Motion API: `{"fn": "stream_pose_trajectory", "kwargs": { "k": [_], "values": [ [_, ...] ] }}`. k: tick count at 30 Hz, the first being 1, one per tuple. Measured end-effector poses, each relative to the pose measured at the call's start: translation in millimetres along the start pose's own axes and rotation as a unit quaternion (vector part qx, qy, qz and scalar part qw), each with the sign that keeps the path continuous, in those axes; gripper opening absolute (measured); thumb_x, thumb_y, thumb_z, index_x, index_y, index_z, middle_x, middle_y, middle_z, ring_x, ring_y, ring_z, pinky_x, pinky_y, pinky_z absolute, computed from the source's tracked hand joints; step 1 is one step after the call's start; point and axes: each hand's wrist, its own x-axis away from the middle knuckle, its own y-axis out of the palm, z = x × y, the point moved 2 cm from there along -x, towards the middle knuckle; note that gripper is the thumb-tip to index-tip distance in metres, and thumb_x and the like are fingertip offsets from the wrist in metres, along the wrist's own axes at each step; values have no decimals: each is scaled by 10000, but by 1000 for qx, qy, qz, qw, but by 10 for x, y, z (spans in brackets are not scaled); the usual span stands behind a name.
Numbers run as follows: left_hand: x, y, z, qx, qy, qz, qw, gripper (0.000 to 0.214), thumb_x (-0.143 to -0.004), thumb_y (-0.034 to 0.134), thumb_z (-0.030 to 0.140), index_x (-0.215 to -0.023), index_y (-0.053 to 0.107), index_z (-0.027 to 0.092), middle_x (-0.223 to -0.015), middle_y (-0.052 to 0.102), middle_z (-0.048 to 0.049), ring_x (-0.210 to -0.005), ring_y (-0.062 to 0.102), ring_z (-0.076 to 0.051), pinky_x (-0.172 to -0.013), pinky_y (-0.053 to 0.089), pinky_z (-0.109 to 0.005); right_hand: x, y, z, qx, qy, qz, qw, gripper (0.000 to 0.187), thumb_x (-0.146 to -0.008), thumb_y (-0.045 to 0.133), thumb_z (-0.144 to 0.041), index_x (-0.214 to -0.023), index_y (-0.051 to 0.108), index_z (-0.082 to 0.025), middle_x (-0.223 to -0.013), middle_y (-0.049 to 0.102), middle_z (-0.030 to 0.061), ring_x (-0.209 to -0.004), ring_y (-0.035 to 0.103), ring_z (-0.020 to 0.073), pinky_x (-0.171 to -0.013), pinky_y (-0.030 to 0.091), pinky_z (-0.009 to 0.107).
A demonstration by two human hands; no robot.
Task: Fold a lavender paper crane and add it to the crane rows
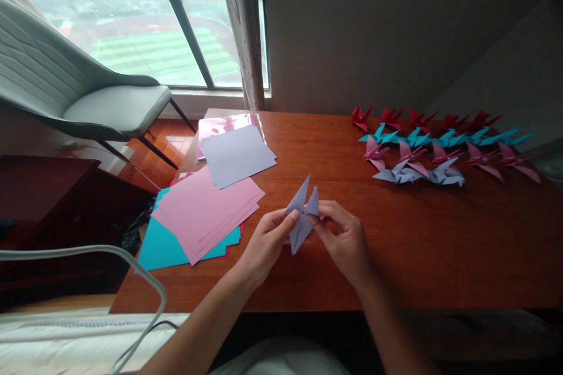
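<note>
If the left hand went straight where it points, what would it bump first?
The left hand would meet the folded paper it holds, then probably the right hand, though depth is unclear.

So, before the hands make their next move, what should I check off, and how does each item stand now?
1. Left hand has a grip on the folded paper: ok, thumb on its front.
2. Right hand grips it too: ok, at its right upper point.
3. Lavender cranes apart from the hands: ok, they stand farther back, to the right.
4. Pink sheets squared up: not ok, they fan out over the blue sheets.
5. Creases sharp: cannot tell, too small to judge.
</note>
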Motion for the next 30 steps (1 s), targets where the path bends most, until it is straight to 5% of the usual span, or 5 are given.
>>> {"fn": "stream_pose_trajectory", "kwargs": {
  "k": [15,30],
  "values": [
    [-16,45,19,-74,27,-53,995,284,-809,789,381,-959,799,140,-859,796,-57,-780,716,-191,-774,555,-268,49,-16,113,-102,85,21,991,89,-915,687,-301,-907,766,-261,-940,750,13,-853,684,187,-762,517,295],
    [16,51,8,-125,17,-33,991,382,-847,719,493,-916,749,118,-811,763,-76,-715,710,-208,-653,562,-275,81,17,170,-84,144,13,986,219,-894,673,-407,-836,669,-196,-841,696,38,-725,635,181,-681,525,296]
  ]
}}
